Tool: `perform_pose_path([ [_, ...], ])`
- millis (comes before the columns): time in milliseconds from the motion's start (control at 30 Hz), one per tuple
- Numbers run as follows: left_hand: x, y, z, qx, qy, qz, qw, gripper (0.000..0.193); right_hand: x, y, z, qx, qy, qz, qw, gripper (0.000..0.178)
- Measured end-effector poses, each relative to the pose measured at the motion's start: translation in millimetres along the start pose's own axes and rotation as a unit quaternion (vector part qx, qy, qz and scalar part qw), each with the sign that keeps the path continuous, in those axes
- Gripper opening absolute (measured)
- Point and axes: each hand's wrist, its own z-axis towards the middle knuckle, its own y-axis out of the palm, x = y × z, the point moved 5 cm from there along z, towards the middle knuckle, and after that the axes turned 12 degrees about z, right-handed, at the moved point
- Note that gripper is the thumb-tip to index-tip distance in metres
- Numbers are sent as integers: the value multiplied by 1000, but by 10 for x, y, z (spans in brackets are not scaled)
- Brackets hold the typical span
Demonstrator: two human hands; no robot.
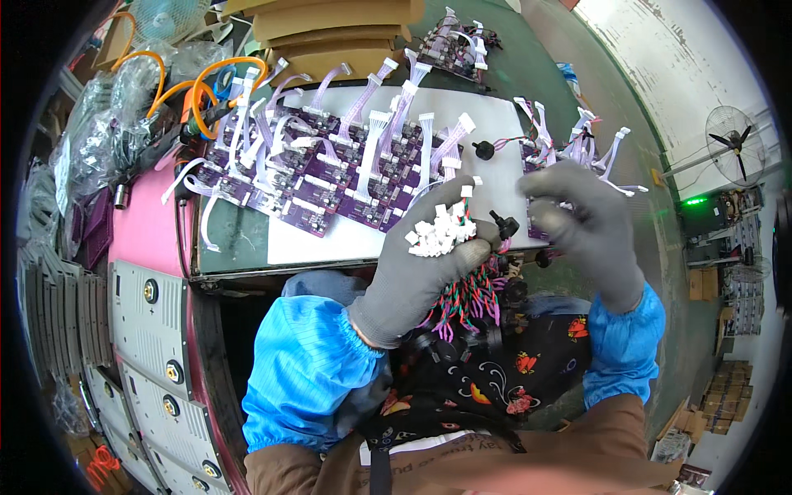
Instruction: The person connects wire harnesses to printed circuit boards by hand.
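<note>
My left hand (394, 285), in a grey glove, is closed round a bundle of wired connectors. Their small white plugs (437, 235) cluster at its fingers, while twisted red, green, black and pink wires (466, 305) hang below. Beside the thumb sticks out a black knob-shaped part (505, 224). My gloved right hand (590, 227) is raised with thumb and fingers apart, and nothing shows between them. Behind it are purple circuit boards (540, 219) with upright white plugs. More purple boards (318, 198) with pale ribbon cables lie in rows beyond my left hand.
The boards rest on a white sheet (503, 124) over a green table. A black round part (484, 150) lies on the sheet. Cardboard (330, 41) and another board pile (454, 49) stand behind. Orange cable (198, 91), plastic bags (99, 140) and metal panels (148, 309) crowd the left.
</note>
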Motion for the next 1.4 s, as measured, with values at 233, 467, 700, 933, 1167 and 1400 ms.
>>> perform_pose_path([
  [233,-28,21,46,-10,44,123,991,77,96,446,36,-150,146,231,950,30],
  [467,4,33,18,38,2,-38,999,63,126,496,-89,-5,203,479,854,22],
  [700,-33,-9,16,27,-4,18,999,67,168,-2,-209,60,113,501,856,31],
  [933,-13,0,-8,20,-8,33,999,55,229,-936,-198,-30,92,-61,993,24],
  [1167,-55,18,-4,21,-12,63,998,55,890,-672,-377,-262,48,-340,902,14],
  [1400,-69,0,-10,16,-5,76,997,54,1090,-387,-319,-303,-16,-433,849,4],
])
